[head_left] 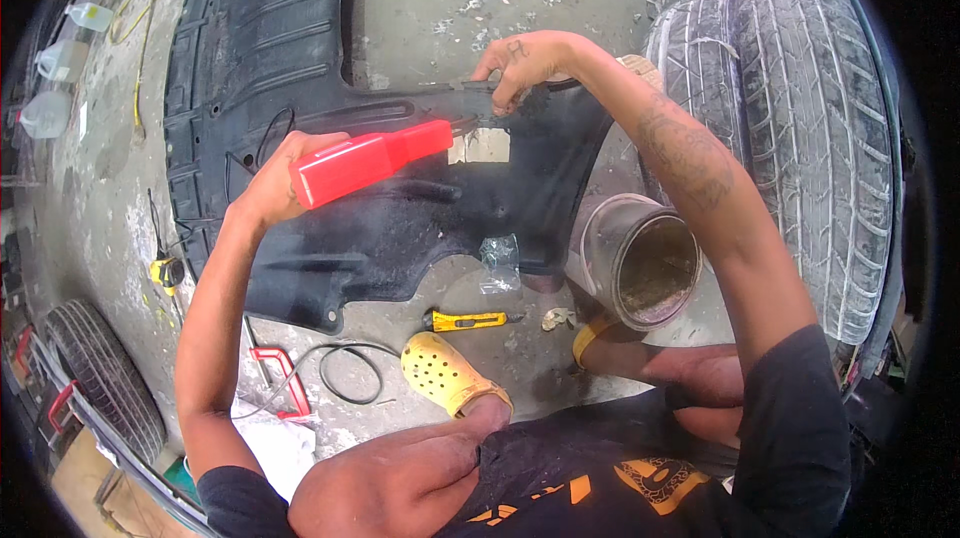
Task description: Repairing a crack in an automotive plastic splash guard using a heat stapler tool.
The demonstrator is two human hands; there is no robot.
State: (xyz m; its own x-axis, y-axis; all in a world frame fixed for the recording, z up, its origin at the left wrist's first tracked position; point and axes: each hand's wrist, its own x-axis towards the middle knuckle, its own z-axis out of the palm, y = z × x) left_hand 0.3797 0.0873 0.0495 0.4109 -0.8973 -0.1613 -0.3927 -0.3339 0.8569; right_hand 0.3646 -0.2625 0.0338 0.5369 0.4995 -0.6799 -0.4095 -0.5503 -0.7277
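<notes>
My left hand is closed around a red gun-shaped tool, its thin metal tip pointing right, close to the black plastic panel. Just beyond that tip, my right hand grips the panel's narrow strip beside the large cut-out, thumb and fingers pinched on its edge. A pale rectangular patch shows on the panel, below the right hand. The fingers of my left hand are partly hidden behind the tool.
A yellow utility knife and a small clear plastic bag lie before my yellow clog. To the right stand a dirty bucket and large tyres. A red hacksaw, a black cable and plastic jugs are left.
</notes>
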